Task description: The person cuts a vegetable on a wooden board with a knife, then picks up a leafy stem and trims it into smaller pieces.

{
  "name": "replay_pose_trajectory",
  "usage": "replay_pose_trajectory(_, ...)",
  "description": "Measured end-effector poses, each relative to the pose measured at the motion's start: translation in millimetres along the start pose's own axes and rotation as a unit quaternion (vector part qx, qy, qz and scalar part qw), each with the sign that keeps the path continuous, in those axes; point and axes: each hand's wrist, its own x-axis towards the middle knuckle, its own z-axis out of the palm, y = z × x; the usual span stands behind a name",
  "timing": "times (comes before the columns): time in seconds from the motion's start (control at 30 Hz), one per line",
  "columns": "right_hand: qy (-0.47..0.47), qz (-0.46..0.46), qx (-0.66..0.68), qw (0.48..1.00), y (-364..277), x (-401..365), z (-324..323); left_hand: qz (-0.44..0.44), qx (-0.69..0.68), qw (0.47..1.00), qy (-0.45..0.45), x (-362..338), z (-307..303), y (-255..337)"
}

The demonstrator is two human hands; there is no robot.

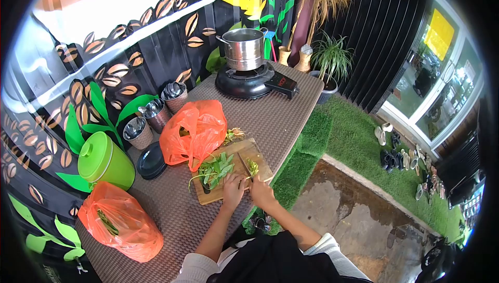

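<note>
On a wooden cutting board (264, 164) lies a bunch of leafy greens (217, 167), its leaves pointing left and away from me. My left hand (234, 189) is closed over the near end of the greens, with the fingers curled. Just right of it, my right hand (261, 193) grips a knife (243, 163), whose handle is mostly hidden in the fist. The blade lies across the board, pointing away from me. Small chopped green pieces (252, 167) are heaped right beside the blade. Trimmed root ends (234, 135) sit at the board's far edge.
An orange plastic bag (195, 129) touches the board's far left; another orange bag (122, 226) stands nearer. Behind are a green lidded bucket (106, 161), black plates (151, 161) and cutlery cups (138, 133). A steel pot (243, 49) sits on a black stove (244, 82) at the table's far end.
</note>
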Motion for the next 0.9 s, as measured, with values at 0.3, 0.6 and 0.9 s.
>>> replay_pose_trajectory(0.3,0.005,-0.022,0.019,1.000,2.6,18.0,2.4,0.008,0.011,1.000,0.000,0.3,0.9,-0.3)
replay_pose_trajectory(0.6,-0.031,0.033,0.048,0.998,-3.0,10.0,5.4,0.000,0.014,1.000,0.006,0.3,-2.7,7.0)
replay_pose_trajectory(0.9,-0.017,0.051,0.034,0.998,-15.3,-7.6,7.8,0.005,0.025,1.000,0.005,-2.1,1.0,1.3)
